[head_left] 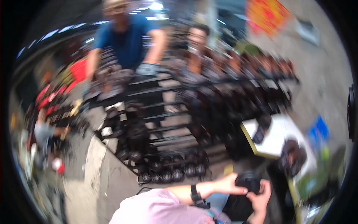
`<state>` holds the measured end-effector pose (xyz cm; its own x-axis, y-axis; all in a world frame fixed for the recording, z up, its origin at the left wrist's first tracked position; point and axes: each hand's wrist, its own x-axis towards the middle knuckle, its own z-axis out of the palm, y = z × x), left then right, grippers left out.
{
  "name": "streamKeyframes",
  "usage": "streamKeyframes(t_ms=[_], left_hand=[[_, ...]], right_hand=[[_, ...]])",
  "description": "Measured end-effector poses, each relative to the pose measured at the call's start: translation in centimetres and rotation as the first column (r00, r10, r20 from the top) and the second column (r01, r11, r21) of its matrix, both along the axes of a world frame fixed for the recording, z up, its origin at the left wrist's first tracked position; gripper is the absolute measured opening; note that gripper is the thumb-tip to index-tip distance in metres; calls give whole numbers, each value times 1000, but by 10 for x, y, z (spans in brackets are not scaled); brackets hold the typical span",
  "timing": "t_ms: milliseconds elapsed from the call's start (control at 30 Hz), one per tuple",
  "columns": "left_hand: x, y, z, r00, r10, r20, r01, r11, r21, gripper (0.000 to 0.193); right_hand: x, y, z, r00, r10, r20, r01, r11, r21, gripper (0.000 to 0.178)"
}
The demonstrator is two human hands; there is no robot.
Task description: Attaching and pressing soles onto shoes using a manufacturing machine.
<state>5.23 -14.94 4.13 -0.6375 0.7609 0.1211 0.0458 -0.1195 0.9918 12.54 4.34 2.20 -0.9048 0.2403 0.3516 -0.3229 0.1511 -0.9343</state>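
A dark, rounded shoe (249,181) is held between my two hands at the lower right; blur hides its details. My left hand (229,184) grips its left side, thumb along the near edge. On its right side, the fingers of my right hand (261,195) are curled against it. A black band circles my left wrist. Just beyond, to the right, a white-topped table (278,127) carries a dark shoe (261,128) and a pair of brown shoes (292,158) at its edge.
A black tiered rack (156,115) full of dark shoes fills the middle. Behind it stands a person in a blue shirt (126,41), gloved, by the rack's left end; another person (197,37) is farther right. A blue plastic bag (319,128) lies beyond the table.
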Motion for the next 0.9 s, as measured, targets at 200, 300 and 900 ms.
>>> streamKeyframes(t_ms=[200,300,900], left_hand=[[19,118,5,990,-86,113,82,996,37,43],[43,184,-22,927,-303,221,261,945,199,29],[127,253,-26,703,-374,605,98,893,439,35]], right_hand=[[85,54,8,651,-671,-354,743,470,476,44],[166,62,-29,922,-309,-235,383,821,423,43],[266,138,-104,727,-684,-66,314,416,-853,78]])
